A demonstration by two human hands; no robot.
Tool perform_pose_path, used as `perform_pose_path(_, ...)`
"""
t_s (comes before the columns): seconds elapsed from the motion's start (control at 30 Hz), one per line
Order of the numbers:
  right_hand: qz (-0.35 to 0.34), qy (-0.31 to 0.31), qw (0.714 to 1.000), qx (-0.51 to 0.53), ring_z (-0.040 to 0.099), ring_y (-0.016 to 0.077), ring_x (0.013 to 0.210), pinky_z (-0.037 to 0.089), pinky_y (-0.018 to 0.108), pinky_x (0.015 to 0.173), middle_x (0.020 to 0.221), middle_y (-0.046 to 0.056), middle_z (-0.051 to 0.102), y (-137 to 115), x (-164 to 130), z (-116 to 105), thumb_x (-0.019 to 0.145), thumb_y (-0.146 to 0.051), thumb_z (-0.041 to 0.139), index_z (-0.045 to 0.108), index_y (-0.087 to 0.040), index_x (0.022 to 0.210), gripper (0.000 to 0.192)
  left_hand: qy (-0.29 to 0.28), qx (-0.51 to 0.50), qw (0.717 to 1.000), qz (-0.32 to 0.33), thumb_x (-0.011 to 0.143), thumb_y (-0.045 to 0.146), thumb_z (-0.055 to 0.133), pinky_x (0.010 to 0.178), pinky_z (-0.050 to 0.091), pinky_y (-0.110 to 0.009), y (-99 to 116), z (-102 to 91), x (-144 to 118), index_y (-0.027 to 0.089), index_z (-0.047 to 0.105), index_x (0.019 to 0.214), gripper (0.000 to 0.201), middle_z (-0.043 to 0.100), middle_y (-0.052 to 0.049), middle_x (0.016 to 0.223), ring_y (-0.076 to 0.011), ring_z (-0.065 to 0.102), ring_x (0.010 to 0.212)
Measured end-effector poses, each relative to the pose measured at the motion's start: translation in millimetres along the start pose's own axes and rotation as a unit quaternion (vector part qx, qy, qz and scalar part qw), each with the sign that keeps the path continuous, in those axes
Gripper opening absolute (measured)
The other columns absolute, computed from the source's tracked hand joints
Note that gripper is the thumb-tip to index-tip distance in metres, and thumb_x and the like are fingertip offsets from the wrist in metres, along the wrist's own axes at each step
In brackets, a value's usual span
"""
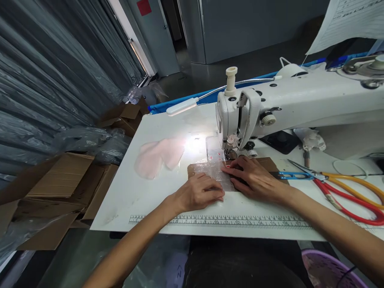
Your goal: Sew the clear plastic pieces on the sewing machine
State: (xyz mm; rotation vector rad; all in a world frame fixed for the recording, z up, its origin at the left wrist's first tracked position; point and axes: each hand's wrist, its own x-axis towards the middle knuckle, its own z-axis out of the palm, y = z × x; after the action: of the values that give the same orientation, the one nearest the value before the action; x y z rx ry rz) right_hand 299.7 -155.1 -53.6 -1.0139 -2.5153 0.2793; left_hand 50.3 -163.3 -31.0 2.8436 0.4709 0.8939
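Observation:
A white sewing machine (288, 104) stands on a white table (144, 200). Under its needle lies a small clear plastic piece (214, 170) with pink dots, on a brown cardboard-like sheet (267, 163). My left hand (198, 194) presses flat on the near left part of the plastic piece. My right hand (255, 178) lies flat on its right side, fingertips close to the presser foot (229, 154). Neither hand grips anything; both press the piece down.
A pale pink fabric piece (157, 158) lies left of the needle. Red and yellow-handled scissors (351, 192) and blue snips (292, 175) lie at the right. A printed ruler (222, 221) runs along the table's front edge. Cardboard boxes (66, 188) stand at the left, a purple basket (330, 270) below right.

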Motion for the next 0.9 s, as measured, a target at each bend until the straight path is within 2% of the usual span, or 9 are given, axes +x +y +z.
perform_pose_path(0.1, -0.005, 0.012, 1.000, -0.008, 0.054, 0.0276, 0.110, 0.048, 0.051, 0.092, 0.118, 0.013, 0.058, -0.2, -1.3, 1.5, 0.093, -0.023, 0.048, 0.057, -0.020, 0.129, 0.037, -0.028, 0.029, 0.999, 0.015, 0.090, 0.024, 0.065, 0.068, 0.050, -0.028, 1.3, 4.4, -2.9, 0.015, 0.066, 0.095, 0.010, 0.072, -0.004, 0.093, -0.0127, 0.063, 0.077)
perform_pose_path(0.27, -0.008, 0.019, 1.000, -0.004, 0.054, 0.0279, 0.112, 0.048, 0.053, 0.094, 0.120, 0.014, 0.058, 2.7, -2.7, 4.4, 0.094, -0.023, 0.046, 0.059, -0.018, 0.126, 0.035, -0.038, 0.014, 0.999, -0.001, 0.090, 0.025, 0.065, 0.070, 0.050, -0.030, 1.1, 5.1, -8.3, 0.017, 0.066, 0.097, 0.011, 0.072, -0.006, 0.097, -0.0141, 0.063, 0.080)
perform_pose_path(0.5, 0.024, 0.023, 0.998, 0.054, 0.055, 0.0253, 0.112, 0.048, 0.049, 0.099, 0.120, 0.013, 0.060, 2.0, -2.9, -0.3, 0.097, -0.028, 0.043, 0.057, -0.018, 0.131, 0.038, 0.003, -0.008, 1.000, -0.016, 0.088, 0.021, 0.066, 0.070, 0.050, -0.032, -2.1, 7.2, -9.8, 0.015, 0.066, 0.095, 0.010, 0.071, -0.009, 0.101, -0.0158, 0.065, 0.081)
perform_pose_path(0.67, 0.032, 0.038, 0.995, 0.084, 0.055, 0.0246, 0.112, 0.048, 0.047, 0.099, 0.122, 0.013, 0.060, 2.8, -3.4, -3.0, 0.096, -0.028, 0.044, 0.056, -0.019, 0.133, 0.040, 0.006, -0.011, 1.000, -0.012, 0.085, 0.018, 0.068, 0.069, 0.052, -0.032, -2.3, 6.4, -7.4, 0.015, 0.066, 0.096, 0.011, 0.073, -0.008, 0.099, -0.0162, 0.066, 0.080)
perform_pose_path(0.8, 0.014, 0.023, 0.998, 0.065, 0.055, 0.0261, 0.111, 0.049, 0.049, 0.096, 0.121, 0.011, 0.060, 2.8, -3.0, -2.0, 0.093, -0.026, 0.048, 0.058, -0.023, 0.131, 0.040, -0.013, -0.013, 1.000, -0.001, 0.087, 0.019, 0.067, 0.075, 0.055, -0.034, -2.2, 5.6, -6.9, 0.016, 0.065, 0.104, 0.017, 0.072, -0.009, 0.108, -0.0195, 0.068, 0.093)
perform_pose_path(0.9, 0.007, 0.022, 0.999, 0.042, 0.055, 0.0269, 0.110, 0.049, 0.051, 0.095, 0.119, 0.012, 0.060, 2.4, -2.7, -1.9, 0.092, -0.021, 0.046, 0.061, -0.021, 0.127, 0.039, -0.022, -0.012, 1.000, 0.002, 0.089, 0.019, 0.065, 0.082, 0.057, -0.037, -1.9, 5.7, -7.1, 0.016, 0.063, 0.111, 0.022, 0.070, -0.011, 0.115, -0.0204, 0.068, 0.102)
